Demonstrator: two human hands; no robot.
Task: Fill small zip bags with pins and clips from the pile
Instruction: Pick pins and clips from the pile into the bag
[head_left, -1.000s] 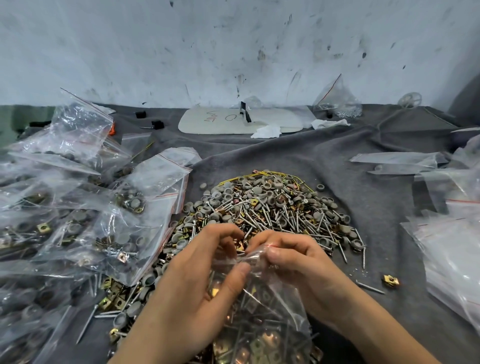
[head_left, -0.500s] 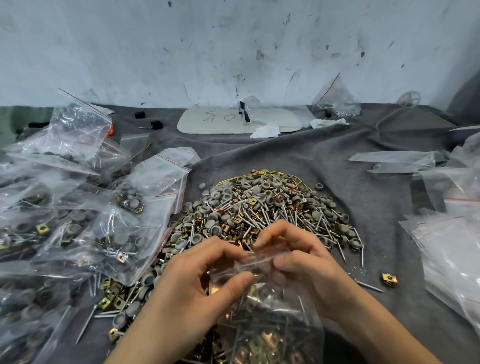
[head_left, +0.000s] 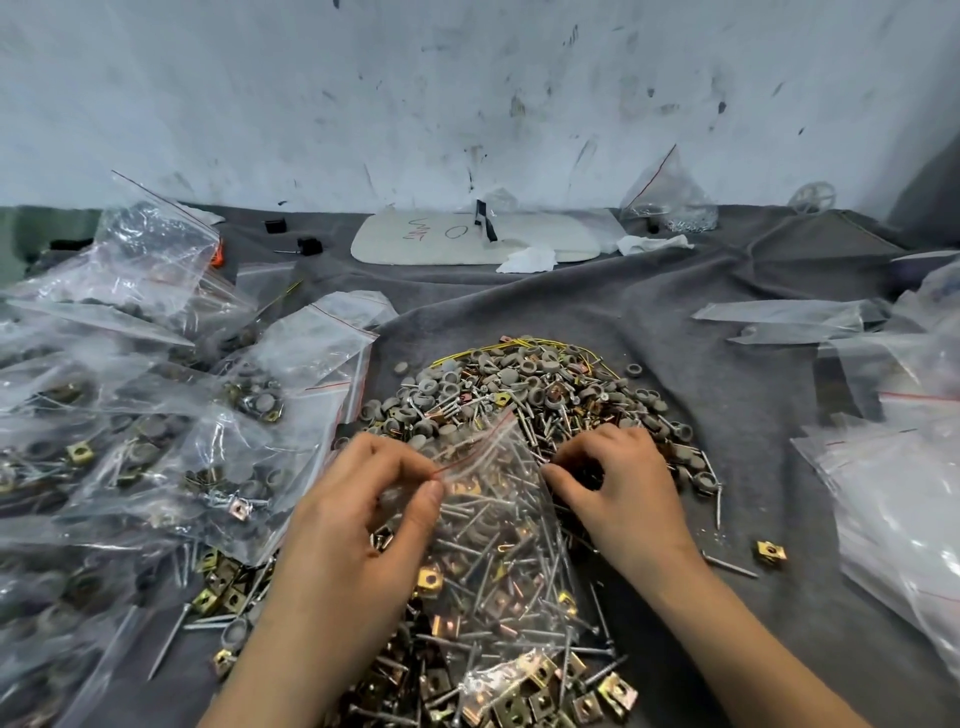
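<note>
While my left hand pinches the red-lined mouth of the small clear plastic zip bag between thumb and forefinger, the bag lies slack on the near side of the loose heap of steel pins, grey round caps and brass square clips.

Mouth points away from me, toward the heap. Whether the seal is parted, I cannot tell.

My right hand sits just beside the bag's right edge, fingers curled down into the pins. I cannot tell whether they have hold of anything.

Step, as I judge it: loading, gathering hardware to feed in.

The next move calls for the mouth spread wide and the pins slid in lengthwise, so the points don't snag the film.

Outward: filled clear bags heaped at my left, flat empty bags at my right, all on the grey felt cloth.
</note>
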